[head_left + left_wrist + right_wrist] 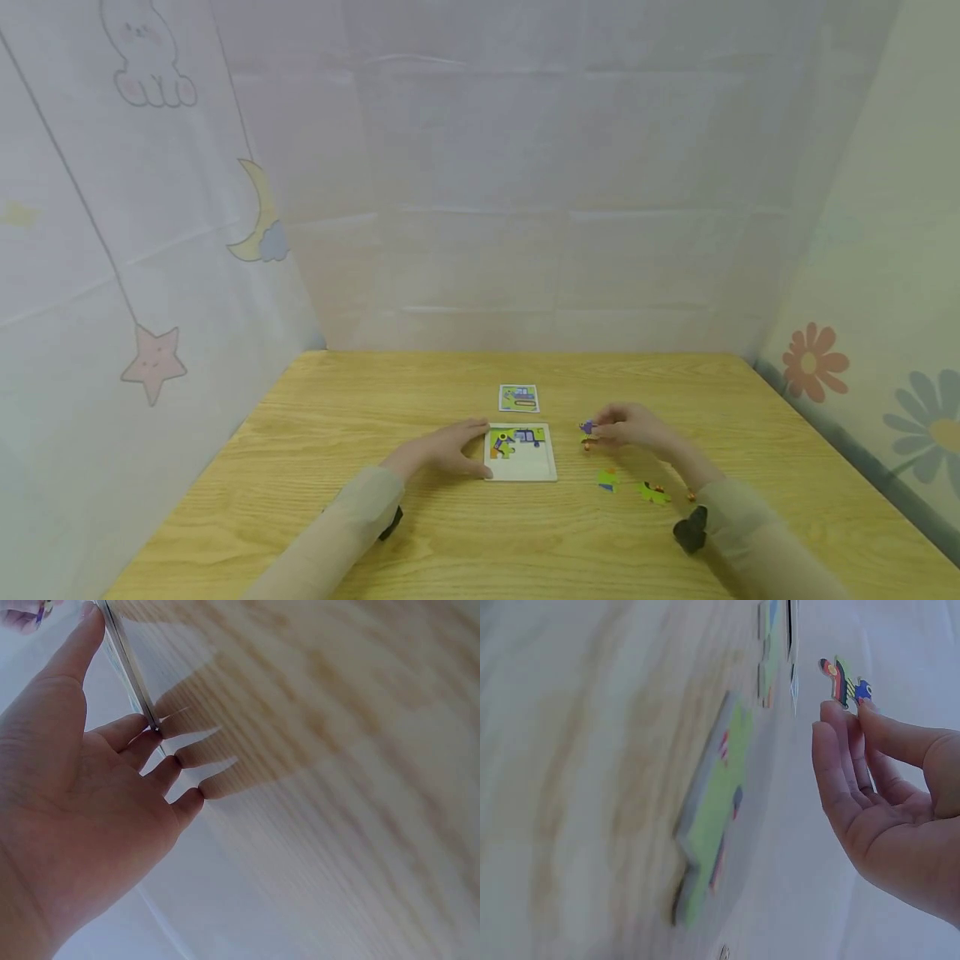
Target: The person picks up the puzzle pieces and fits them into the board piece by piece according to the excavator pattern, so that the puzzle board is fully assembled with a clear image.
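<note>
A white puzzle tray (534, 467) lies on the table, with green, purple and orange pieces fitted along its top and left parts. My left hand (446, 450) spans the tray's left side, fingertips at the far corner and thumb at the near one. In the left wrist view its fingers are only slightly bent and rest against the edge and table. To the tray's right, my right hand (633, 427) pinches a puzzle piece (844, 682) between thumb and fingertips. That piece shows green, blue, black and red, and is held above the table.
Behind the tray lies a small picture card (519, 398). Right of the tray are a loose green and blue piece (607, 480), another green piece (654, 492) and a small orange item (691, 494) near the right wrist. Printed cloth walls surround the wooden table (480, 542).
</note>
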Available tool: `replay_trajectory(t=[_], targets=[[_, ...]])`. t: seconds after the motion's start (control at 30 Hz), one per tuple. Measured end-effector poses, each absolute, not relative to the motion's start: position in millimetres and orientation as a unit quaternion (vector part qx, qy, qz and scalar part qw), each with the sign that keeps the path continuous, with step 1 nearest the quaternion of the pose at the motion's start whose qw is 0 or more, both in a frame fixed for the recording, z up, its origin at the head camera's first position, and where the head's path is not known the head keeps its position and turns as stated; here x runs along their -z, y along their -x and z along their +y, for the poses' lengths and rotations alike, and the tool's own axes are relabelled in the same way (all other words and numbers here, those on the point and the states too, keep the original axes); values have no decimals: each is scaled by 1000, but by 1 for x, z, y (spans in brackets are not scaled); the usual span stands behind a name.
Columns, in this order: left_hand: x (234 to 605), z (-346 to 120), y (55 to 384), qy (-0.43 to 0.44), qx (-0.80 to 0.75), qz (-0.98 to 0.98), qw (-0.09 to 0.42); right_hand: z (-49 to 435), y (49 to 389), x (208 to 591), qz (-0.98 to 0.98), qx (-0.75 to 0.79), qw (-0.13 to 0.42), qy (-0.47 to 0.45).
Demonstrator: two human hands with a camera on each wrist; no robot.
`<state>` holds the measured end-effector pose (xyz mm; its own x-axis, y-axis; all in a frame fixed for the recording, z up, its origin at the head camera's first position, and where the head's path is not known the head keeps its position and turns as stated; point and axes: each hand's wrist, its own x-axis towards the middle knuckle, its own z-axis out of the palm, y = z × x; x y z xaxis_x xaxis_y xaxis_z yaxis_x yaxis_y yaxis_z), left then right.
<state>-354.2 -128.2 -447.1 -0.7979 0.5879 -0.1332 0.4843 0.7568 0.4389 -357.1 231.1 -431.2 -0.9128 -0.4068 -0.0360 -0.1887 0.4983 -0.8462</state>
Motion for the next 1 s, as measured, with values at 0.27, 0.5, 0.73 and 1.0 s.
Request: replay_trajectory(t=[0.27,0.5,0.73,1.0], targets=[[447,-128,354,-289,-194,928,133,213,361,431,846,487,116,180],[449,-128,356,-291,-183,930,127,194,363,429,824,513,134,198],[450,-128,357,-290,-182,931,127,175,369,433,820,522,135,192],[447,-128,354,-290,-182,931,129,161,373,436,817,525,135,195]])
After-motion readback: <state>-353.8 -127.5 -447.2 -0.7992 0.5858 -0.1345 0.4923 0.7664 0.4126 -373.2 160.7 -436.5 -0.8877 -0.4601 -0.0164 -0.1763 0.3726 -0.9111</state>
